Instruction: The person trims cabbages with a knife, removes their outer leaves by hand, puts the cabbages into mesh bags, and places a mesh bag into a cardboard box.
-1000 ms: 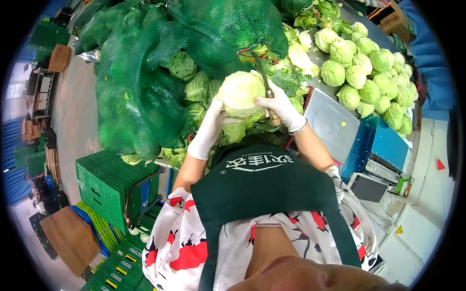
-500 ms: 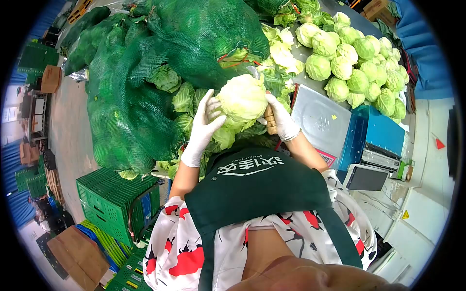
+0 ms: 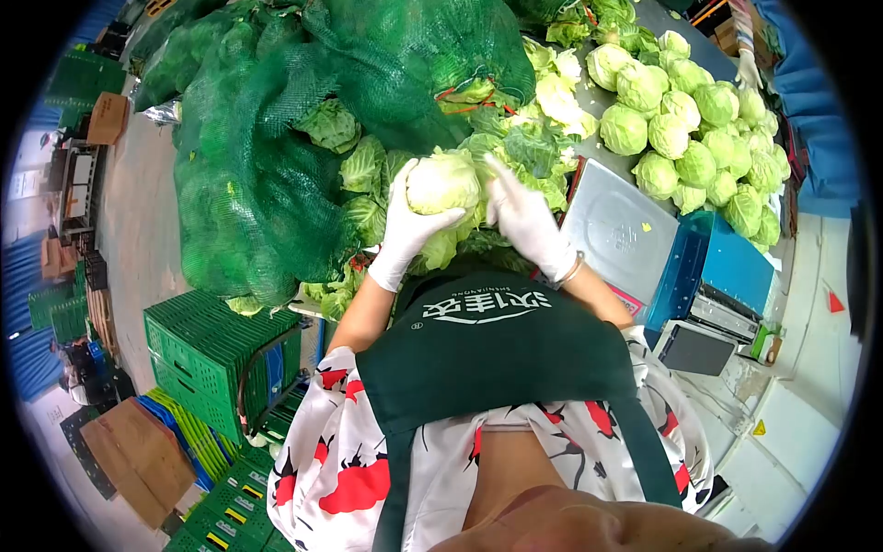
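Observation:
My left hand [image 3: 410,221], in a white glove, cups a pale green cabbage [image 3: 443,183] from the left and below, thumb across its near side. Close to the cabbage's right side is my gloved right hand [image 3: 529,221], back turned up, fingers bent and slightly blurred. The wooden-handled knife that showed in this hand half a second ago is now hidden behind it. Loose outer leaves [image 3: 441,247] lie under and around the cabbage. Left of it rest leafy untrimmed cabbages [image 3: 364,166], beside a large green mesh sack [image 3: 248,184].
Pale cabbages [image 3: 696,166] are piled at the right back. Nearer stand a metal scale plate [image 3: 614,225] and a blue machine [image 3: 727,262] with a dark screen. Stacked green crates [image 3: 216,354] stand at the left. Another person's gloved hand [image 3: 748,69] shows at the top right.
The cabbage has turned and sits slightly lower in my left hand. My right hand has rolled palm-down, covering the knife handle. The view has shifted, and another person's hand has appeared at the top right.

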Demonstrator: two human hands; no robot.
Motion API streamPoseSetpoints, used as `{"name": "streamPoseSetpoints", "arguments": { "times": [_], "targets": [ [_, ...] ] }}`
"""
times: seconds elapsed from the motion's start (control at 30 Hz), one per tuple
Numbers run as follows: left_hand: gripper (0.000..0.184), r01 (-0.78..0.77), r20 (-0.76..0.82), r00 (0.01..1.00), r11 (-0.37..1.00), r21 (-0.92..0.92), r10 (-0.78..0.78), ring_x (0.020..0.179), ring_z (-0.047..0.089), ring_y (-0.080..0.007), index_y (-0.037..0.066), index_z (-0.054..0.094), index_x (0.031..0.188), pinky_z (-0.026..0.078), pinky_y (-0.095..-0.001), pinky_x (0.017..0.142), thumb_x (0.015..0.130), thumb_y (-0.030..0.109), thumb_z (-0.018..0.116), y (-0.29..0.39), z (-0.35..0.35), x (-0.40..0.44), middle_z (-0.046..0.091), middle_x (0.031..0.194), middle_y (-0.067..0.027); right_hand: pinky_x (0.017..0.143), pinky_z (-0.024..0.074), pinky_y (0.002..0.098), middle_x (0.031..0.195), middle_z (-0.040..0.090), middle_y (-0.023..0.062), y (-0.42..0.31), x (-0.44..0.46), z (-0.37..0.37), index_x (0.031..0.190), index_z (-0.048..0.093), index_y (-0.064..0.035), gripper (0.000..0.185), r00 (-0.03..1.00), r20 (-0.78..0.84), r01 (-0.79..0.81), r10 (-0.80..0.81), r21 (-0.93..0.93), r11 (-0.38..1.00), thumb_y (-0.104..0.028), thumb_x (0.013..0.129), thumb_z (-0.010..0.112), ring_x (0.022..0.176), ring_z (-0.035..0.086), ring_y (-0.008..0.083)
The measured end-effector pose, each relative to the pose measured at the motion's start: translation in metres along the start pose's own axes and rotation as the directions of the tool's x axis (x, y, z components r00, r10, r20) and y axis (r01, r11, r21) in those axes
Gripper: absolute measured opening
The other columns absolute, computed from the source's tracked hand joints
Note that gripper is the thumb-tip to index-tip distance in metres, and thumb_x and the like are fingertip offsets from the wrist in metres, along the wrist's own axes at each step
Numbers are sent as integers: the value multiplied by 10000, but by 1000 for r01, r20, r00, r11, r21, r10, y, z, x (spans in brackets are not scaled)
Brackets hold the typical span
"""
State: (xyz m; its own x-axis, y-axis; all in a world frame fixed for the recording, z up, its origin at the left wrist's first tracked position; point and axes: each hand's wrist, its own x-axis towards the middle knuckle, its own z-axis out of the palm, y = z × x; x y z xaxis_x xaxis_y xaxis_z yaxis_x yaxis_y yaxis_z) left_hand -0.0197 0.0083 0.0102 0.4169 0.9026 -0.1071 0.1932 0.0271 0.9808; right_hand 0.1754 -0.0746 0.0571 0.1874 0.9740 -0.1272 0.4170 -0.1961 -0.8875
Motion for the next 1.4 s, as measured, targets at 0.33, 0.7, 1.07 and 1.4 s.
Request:
{"name": "streamPoseSetpoints", "arguments": {
  "times": [0.33,0.7,1.07,1.4],
  "targets": [
    [1093,-134,-86,978,885,446,192,1227,451,-386,-10,334,1422,420,-450,1060,555,278,934,3,6,-6,418,1295,-225,474,501,464,572,632,143,-12,7,38,1491,350,-14,601,986,55,161,-156,-529,833,-355,1014,482,502,636,340],
    [927,215,166,976,694,-687,-139,1305,520,-274,62,377,1474,448,-450,1084,718,332,841,-12,-36,-20,489,1442,-147,417,400,226,566,525,-25,-4,22,-29,1318,582,-118,434,934,-204,-181,295,440,880,-414,1078,375,431,467,69],
    [962,403,322,908,346,-847,-268,1412,356,-422,212,318,1534,309,-712,1066,789,799,480,6,-45,-14,343,1563,-137,577,502,251,814,721,27,-11,15,-23,1444,504,-92,652,963,-120,-195,241,309,931,-316,883,750,590,575,65],
    [1028,482,526,834,682,-551,-164,1352,447,-417,101,265,1554,410,-584,1072,837,822,411,37,-8,-8,352,1552,-189,668,550,273,1142,651,117,-13,11,-43,1473,387,7,946,932,361,-115,-29,373,921,-387,747,847,850,665,165]
  ]
}}
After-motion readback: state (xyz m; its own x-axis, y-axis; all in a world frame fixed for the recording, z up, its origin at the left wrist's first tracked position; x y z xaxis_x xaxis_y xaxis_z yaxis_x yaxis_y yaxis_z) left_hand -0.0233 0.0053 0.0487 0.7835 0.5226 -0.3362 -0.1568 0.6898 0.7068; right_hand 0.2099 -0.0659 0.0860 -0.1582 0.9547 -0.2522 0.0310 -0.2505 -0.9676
